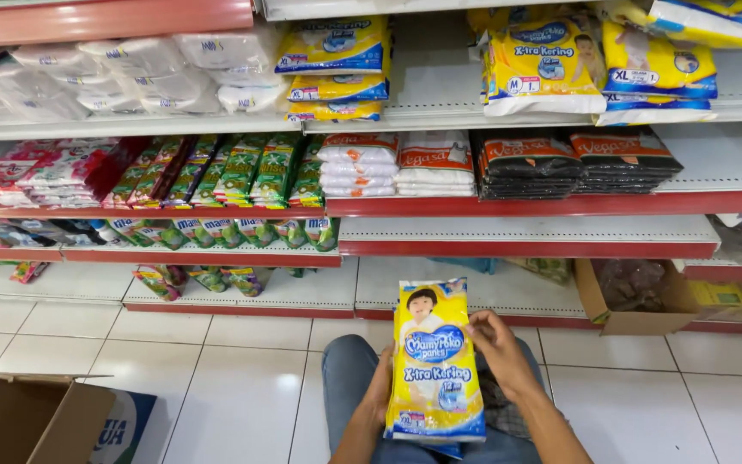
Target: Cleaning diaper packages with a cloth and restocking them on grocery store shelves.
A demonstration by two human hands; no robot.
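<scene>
Person is sitting or crouching in front of store shelves, jeans-clad knees point(349, 365) showing at bottom centre; both hands are holding a yellow diaper pack point(434, 361) upright over the lap, front side facing the camera. Left hand point(380, 387) is gripping the pack's left edge, fingers mostly hidden behind it; right hand point(498, 348) is closing around the right edge, fingers curled onto the front. A second similar pack seems to be lying under it, only a blue corner showing. White tiled floor point(242, 378) is running below the shelves. Open cardboard box point(32, 421) is sitting at bottom left, well apart from the hands; another brown box point(637, 301) is sitting on the lowest shelf to the right. Matching yellow packs point(543, 64) are stacking on the upper shelf, black flat packs point(577, 163) and white ones point(397, 163) on the shelf below, green pouches point(242, 172) to the left
</scene>
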